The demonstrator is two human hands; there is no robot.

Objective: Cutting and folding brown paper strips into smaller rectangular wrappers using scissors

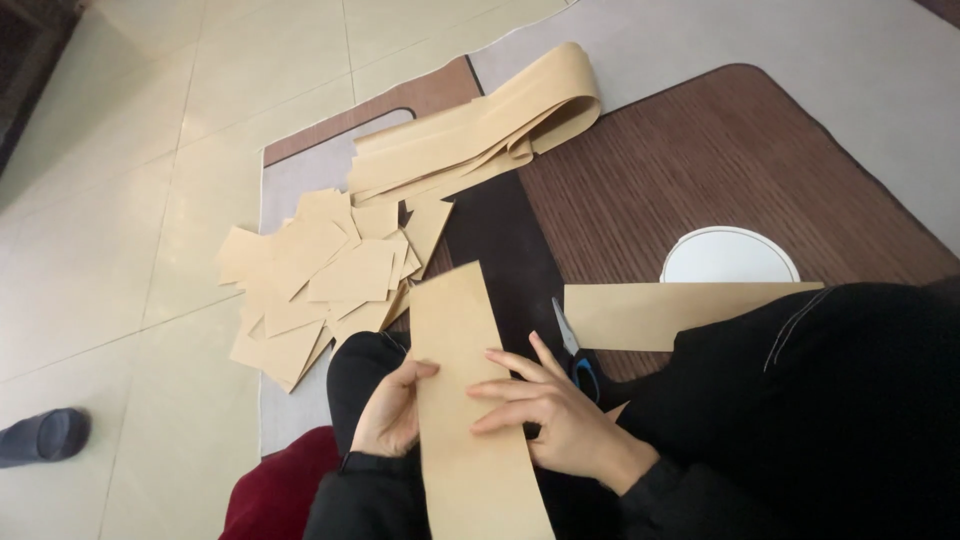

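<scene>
L hand (392,408): low centre, fingers curled, thumb pointing inward, gripping. R hand (545,405): fingers extended flat, pointing left, palm down. Both wrists in dark sleeves.

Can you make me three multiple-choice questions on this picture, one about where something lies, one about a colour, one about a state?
1. Where do the scissors lie?
A. beside the right hand
B. on the pile of cut pieces
C. on the white round lid

2. What colour is the paper strip in the hands?
A. white
B. tan
C. red

3. How is that strip held?
A. crumpled in one fist
B. flat, left hand at its edge, right fingers spread on top
C. lying untouched

Answers: 1 A, the blades show just beyond the right fingers. 2 B, it matches the tan pile. 3 B, both hands touch it and it lies flat.
</scene>
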